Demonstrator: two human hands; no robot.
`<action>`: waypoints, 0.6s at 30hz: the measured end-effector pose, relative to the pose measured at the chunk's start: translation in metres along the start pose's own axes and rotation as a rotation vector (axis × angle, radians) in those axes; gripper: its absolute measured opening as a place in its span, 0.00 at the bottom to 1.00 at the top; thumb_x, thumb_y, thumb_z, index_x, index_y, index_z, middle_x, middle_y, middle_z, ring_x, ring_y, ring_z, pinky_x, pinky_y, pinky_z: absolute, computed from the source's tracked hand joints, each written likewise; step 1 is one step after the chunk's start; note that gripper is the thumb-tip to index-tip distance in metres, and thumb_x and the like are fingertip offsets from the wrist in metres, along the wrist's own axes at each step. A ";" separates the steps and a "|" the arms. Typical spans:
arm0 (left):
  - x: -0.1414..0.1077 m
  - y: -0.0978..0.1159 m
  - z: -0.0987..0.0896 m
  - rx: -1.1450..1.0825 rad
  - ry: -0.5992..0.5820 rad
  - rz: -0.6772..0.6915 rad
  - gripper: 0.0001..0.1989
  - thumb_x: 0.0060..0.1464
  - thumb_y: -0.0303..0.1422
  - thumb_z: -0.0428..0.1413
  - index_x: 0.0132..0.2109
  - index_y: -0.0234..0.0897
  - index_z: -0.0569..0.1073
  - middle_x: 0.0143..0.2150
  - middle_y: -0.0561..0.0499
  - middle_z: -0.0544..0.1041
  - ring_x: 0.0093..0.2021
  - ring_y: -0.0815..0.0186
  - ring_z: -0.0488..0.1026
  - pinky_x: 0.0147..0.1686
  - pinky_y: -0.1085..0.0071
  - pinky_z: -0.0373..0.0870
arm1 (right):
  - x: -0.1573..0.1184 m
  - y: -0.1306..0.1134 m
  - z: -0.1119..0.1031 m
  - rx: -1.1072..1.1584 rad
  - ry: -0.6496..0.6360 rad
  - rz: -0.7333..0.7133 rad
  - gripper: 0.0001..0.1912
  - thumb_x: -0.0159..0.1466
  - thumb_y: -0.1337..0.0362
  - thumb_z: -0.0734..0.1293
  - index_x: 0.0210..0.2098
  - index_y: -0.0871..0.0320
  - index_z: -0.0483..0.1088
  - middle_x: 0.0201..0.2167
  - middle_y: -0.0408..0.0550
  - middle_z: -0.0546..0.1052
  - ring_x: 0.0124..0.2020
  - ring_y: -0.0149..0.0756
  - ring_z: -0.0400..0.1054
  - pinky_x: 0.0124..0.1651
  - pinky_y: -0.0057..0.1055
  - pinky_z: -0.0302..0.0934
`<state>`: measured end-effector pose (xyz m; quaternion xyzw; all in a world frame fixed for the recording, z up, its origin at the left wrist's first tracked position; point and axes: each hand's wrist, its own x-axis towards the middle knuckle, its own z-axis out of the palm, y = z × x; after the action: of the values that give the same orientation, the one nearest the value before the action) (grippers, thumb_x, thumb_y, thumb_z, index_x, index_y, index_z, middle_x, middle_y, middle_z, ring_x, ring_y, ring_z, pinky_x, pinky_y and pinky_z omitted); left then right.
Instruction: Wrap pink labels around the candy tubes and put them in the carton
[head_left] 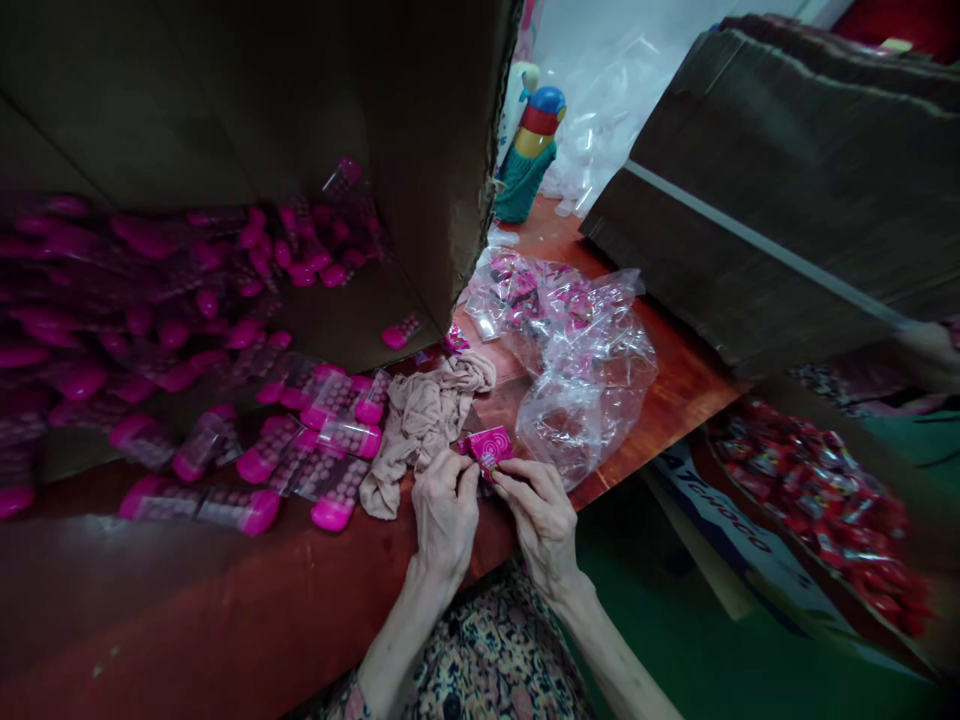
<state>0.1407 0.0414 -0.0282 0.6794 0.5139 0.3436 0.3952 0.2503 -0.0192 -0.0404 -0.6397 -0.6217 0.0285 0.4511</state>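
At the table edge, my left hand [446, 512] and my right hand [543, 512] meet with thumbs and fingertips pinched together. Between them is a small flat pink piece [491, 446] with a pale spiral print; whether it is a label or a wrapper I cannot tell. Both hands grip its near edge, partly hidden by the fingers. A crumpled beige cloth [424, 410] lies just left of it. Beside the cloth are several clear tubes with pink ends [346, 490], filled with small pale balls. To the right is a clear plastic bag [577, 360] with more pink printed pieces.
A big open carton [420, 150] on the left holds a heap of pink-ended tubes [180, 290]. Behind the bag stands a colourful bottle [534, 150]. Strapped flat cardboard [757, 200] leans at right, above a box of red wrapped sweets [817, 500]. Another person's hand [930, 350] shows there.
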 end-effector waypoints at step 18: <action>0.000 0.000 0.000 -0.012 -0.021 -0.033 0.09 0.54 0.27 0.48 0.27 0.36 0.69 0.26 0.53 0.69 0.29 0.67 0.66 0.31 0.71 0.60 | 0.000 -0.002 0.010 -0.043 0.025 0.071 0.09 0.63 0.73 0.59 0.31 0.58 0.69 0.32 0.51 0.72 0.36 0.38 0.64 0.39 0.37 0.62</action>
<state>0.1408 0.0410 -0.0282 0.6719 0.5189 0.3331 0.4103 0.2427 -0.0144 -0.0448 -0.6711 -0.5936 0.0230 0.4435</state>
